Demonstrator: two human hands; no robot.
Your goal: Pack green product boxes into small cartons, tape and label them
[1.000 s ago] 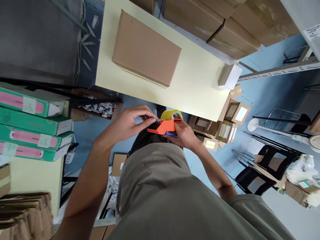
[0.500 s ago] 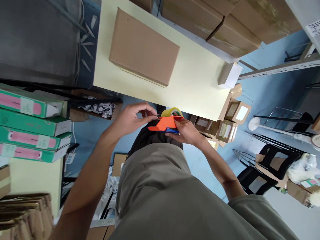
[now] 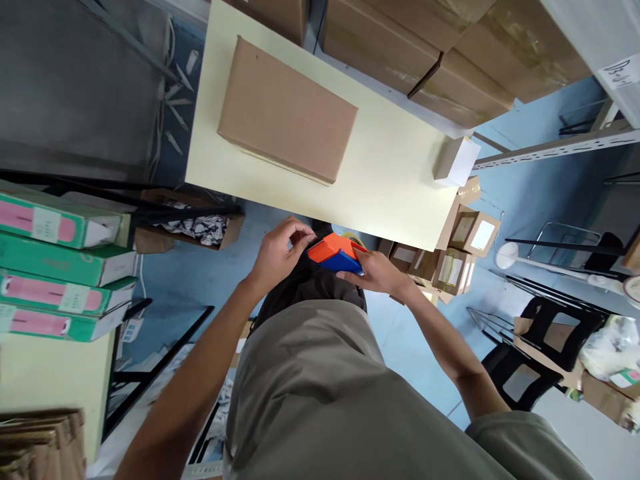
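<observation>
My right hand [image 3: 375,270] grips an orange and blue tape dispenser [image 3: 337,253] in front of my waist, just off the table's near edge. The yellowish tape roll [image 3: 354,238] shows only as a thin rim behind the orange body. At the dispenser's left end, my left hand [image 3: 284,252] is closed with thumb and index finger pinched together. Whatever lies in that pinch is too small to make out. A closed brown cardboard box [image 3: 290,110] lies on the pale yellow table [image 3: 390,173] beyond both hands.
A small white box [image 3: 457,162] stands at the table's right end. Large cartons [image 3: 385,50] line the far side. Green boxes with pink pictures [image 3: 65,263] are stacked on the left. Below the table's right end are smaller cartons [image 3: 450,270]; black chairs [image 3: 520,360] stand further right.
The dispenser has tipped in my right hand, so more of its blue side shows and less of the tape roll. My left hand's fingers have curled in more tightly.
</observation>
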